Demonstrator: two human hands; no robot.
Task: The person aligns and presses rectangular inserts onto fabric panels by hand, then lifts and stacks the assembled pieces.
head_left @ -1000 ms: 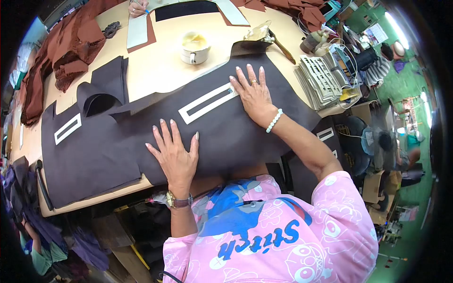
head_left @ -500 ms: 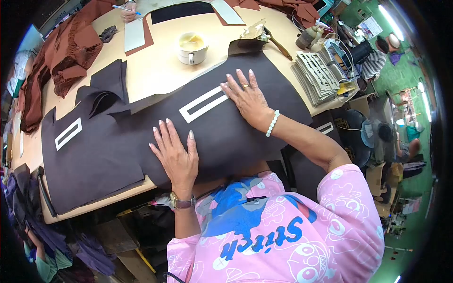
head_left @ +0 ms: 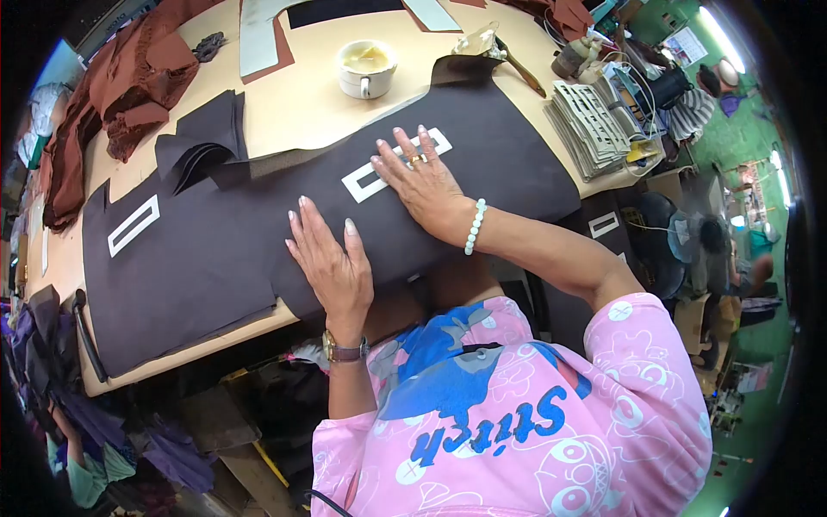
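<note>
A large dark brown sheet of fabric or leather (head_left: 198, 258) lies across the front of the table. My left hand (head_left: 334, 269) rests flat near its front edge, fingers straight and holding nothing. On the sheet, my right hand (head_left: 428, 191) is spread with its fingers over a white rectangular frame piece (head_left: 362, 189), hiding part of it. Farther left, a similar white frame (head_left: 115, 244) lies on the dark material. Dark folded pieces (head_left: 207, 142) are bunched at the back left of the sheet.
Behind the sheet stands a white cup (head_left: 366, 82) of yellowish paste, with a brush (head_left: 523, 76) to its right. Stacked card pieces (head_left: 586, 129) sit at the right edge. Reddish-brown material (head_left: 142, 86) is heaped at the left. A black-handled tool (head_left: 86, 336) lies at the front left corner.
My right hand has slid left and toward me, from the right end of the white frame to its middle. My left hand stays flat on the sheet. The view has shifted slightly.
</note>
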